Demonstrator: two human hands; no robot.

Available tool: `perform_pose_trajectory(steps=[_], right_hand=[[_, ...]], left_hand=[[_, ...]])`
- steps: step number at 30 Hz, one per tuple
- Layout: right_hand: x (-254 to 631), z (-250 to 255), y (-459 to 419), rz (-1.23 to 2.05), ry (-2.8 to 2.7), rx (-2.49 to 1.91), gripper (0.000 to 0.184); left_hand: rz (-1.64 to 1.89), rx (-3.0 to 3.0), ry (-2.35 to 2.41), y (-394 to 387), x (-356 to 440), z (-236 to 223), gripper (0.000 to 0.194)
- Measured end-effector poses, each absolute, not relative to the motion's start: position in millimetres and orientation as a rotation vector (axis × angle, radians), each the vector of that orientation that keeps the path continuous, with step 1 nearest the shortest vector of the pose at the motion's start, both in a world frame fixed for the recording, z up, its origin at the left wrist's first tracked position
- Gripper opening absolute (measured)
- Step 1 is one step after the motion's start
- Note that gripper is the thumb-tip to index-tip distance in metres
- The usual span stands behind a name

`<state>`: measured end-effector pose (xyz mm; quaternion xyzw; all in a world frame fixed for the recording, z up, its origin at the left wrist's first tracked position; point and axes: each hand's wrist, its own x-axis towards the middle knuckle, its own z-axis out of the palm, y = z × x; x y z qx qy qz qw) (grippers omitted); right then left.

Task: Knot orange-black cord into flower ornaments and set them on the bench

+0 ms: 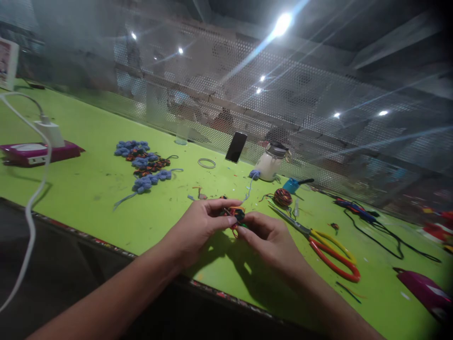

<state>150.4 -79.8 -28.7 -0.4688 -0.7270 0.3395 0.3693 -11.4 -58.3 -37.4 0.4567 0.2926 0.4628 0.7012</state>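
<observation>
I pinch a small piece of multicoloured yarn work (239, 215) between the fingers and thumbs of my left hand (201, 224) and right hand (271, 236), over the green tabletop (88, 203). Scissors (311, 232) lie beside my right hand, blades near a yarn ball (283, 197).

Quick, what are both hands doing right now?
Left hand: closed, holding the multicoloured yarn piece.
Right hand: closed, holding the same piece's right side.
</observation>
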Motion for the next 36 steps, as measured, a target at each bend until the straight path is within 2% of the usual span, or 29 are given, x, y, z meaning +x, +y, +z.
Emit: perform_pose_trajectory(steps=[10, 19, 21, 25, 27, 32, 36], right_hand=[[137.5, -37.5, -81.4, 1.258, -1.441, -1.192, 0.023], [132.8, -45.3, -81.6, 1.255, -1.337, -1.099, 0.023], [134.2, -42.8, -82.7, 1.191, -1.42, -1.135, 0.019], [145.8, -27.7, -81.8, 0.661, -1.702, -1.245, 0.016], [153.3, -21.1, -77.6, 0.555, -1.712, -1.217, 0.015], [162.9, -24.0, -65.4, 1.242, -1.711, -1.059, 0.024], [165.2, -30.8, -62.4, 1.393, -1.535, -1.043, 0.017]], left_hand=[[1.08, 1.016, 0.693, -55.5, -9.2, -37.8, 0.041], [1.016, 0.97, 0.589, -57.0, -5.0, -40.8, 0.036], [1.045, 1.024, 0.637, -55.9, -5.0, -41.7, 0.033], [1.062, 1.081, 0.718, -53.2, -7.0, -41.4, 0.026], [1.015, 1.077, 0.724, -52.9, -8.0, -40.6, 0.026], [0.946, 1.109, 0.674, -53.9, -9.6, -40.2, 0.03], [0.953, 1.201, 0.686, -54.9, -10.8, -39.8, 0.025]])
